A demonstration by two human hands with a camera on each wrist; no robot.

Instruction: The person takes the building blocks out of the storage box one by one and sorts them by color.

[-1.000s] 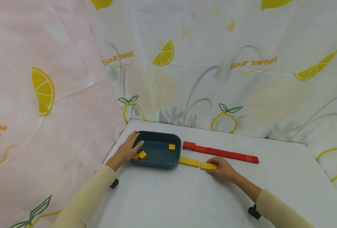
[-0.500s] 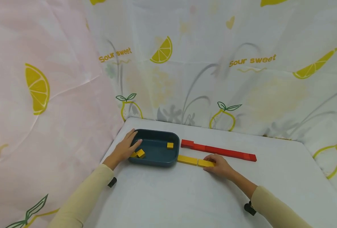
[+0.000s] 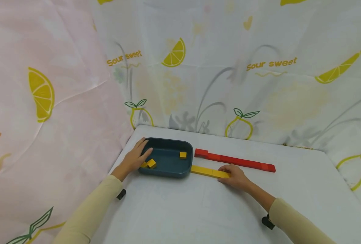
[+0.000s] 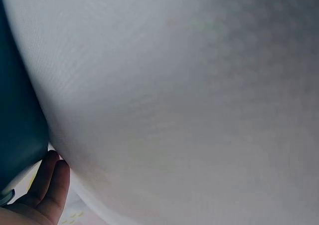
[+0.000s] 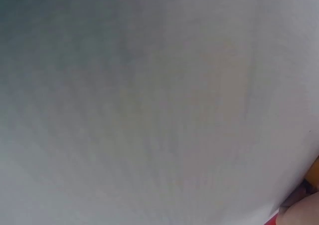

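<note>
A dark teal tray (image 3: 168, 175) stands at the table's far left. My left hand (image 3: 132, 160) holds its left end, thumb over the inside and the other fingers along the outer wall; in the left wrist view two fingers (image 4: 56, 185) lie by the tray's wall (image 4: 20, 110). To the right of the tray, my right hand (image 3: 236, 177) grips a yellow block (image 3: 219, 174) between thumb and fingers, covering its right end. Its left end meets another yellow block (image 3: 201, 170), which reaches to the tray's right side.
Behind the yellow blocks runs a row of red blocks (image 3: 239, 162), its left end block standing taller. Inside the tray are a yellow cube (image 3: 183, 155) at right and yellow blocks (image 3: 151, 163) at left. A lemon-print cloth (image 3: 211, 84) hangs behind the white table (image 3: 174, 210).
My right hand has slid its yellow block left, and the gap to the other yellow block has closed. My left hand has stayed at the tray's left end.
</note>
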